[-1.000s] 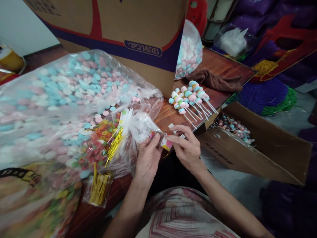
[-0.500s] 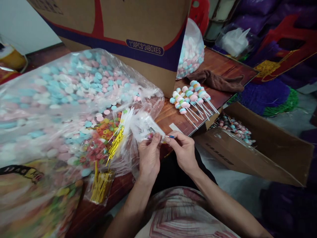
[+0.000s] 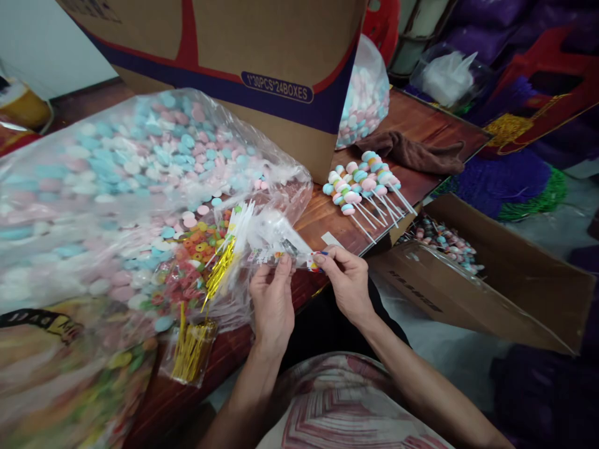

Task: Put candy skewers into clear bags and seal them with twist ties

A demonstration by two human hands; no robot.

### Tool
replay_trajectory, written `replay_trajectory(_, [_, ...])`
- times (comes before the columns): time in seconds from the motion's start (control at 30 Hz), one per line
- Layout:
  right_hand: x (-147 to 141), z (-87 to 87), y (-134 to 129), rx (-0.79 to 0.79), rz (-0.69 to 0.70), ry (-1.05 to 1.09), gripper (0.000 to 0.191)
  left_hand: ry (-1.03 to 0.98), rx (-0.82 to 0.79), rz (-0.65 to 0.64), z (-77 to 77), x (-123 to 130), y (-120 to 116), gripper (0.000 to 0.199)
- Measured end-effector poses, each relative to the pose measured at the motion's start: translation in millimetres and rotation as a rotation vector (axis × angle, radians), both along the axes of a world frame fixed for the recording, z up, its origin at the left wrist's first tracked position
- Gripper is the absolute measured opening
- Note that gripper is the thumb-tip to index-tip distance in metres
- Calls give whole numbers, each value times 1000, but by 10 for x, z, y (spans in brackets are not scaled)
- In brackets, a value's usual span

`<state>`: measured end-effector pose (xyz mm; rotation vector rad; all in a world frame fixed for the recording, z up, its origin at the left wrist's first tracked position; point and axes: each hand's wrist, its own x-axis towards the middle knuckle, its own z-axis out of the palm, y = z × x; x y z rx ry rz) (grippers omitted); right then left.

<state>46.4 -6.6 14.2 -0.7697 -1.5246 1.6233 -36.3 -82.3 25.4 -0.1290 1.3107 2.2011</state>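
Clear crinkly plastic wrapper [image 3: 276,240] pinched between left hand [image 3: 271,299] and right hand [image 3: 349,284] fingers; wrapping step seemingly underway; next likely needs gold twist tie [image 3: 218,274].

Pastel pink-blue-white candies [image 3: 140,156], gold twist ties [image 3: 189,349]
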Motion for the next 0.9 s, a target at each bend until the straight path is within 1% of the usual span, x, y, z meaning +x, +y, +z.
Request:
replay_trajectory(0.1, [8,-23,12,-1,-13,-11,33,37,-7,14,-7,20,15,26])
replay_trajectory(0.23, [20,-61,67,-5,-20,-26,36,58,-37,-17,-40,18,-2,27])
replay_trajectory(0.33, [20,-68,92,-8,21,-15,39,46,-38,1,-57,-13,-15,25])
replay_trajectory(0.43, [32,-64,81,-28,45,54,31,-6,1,32,-57,-57,-10,24])
replay_trajectory(0.5, [60,-56,69,-19,7,109,22,-43,24,39,-52,-84,-4,24])
replay_trajectory(0.53, [80,-46,67,12,-19,123,20,-54,28,41,-49,-95,-2,24])
replay_trajectory(0.6, [127,-14,68,130,-58,110,18,-61,29,40,-43,-108,2,25])
replay_trajectory(0.7, [195,52,72,327,-50,63,18,-60,27,37,-30,-108,9,24])
replay_trajectory(0.77, [226,78,69,389,-37,49,19,-73,29,33,-22,-98,18,24])
replay_trajectory(0.83, [245,74,69,415,-12,40,20,-87,32,24,-18,-86,28,25])
replay_trajectory(0.9, [255,45,83,453,66,27,22,-83,36,8,-17,-72,34,27])
